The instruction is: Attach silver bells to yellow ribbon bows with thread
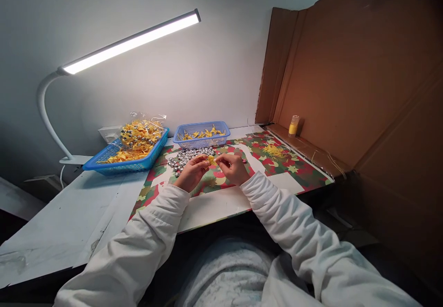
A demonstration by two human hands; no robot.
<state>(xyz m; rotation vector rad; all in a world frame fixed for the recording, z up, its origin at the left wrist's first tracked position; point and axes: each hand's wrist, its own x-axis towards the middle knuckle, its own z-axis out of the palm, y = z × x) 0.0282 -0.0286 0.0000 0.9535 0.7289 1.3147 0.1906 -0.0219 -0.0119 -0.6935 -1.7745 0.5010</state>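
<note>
Bearings are taken from the hands, twelve o'clock being the wall. The left hand (191, 173) and the right hand (233, 168) meet fingertip to fingertip, both pinching a small, bright yellow, thin-looking piece (212, 160) above the table (62, 224). The two-sided pinch presumably steadies so slight an item; whether the right fingers also hold something finer cannot be told.

Loose, shiny silver round beads (188, 155) lie at eleven o'clock, just beyond the left hand, apparently for a short reach. Behind them, near twelve, stands a pale blue, perforated plastic basket (201, 144) of yellow pieces. At ten, a larger bright blue plastic basket (119, 168) carries heaped yellow pieces and silver beads, its bulk probably the reason for setting it aside. Fine yellow strands (276, 151) lie at two, separate from the beads. A white strip lamp (133, 44) leans in from ten, evidently to light close handwork.
</note>
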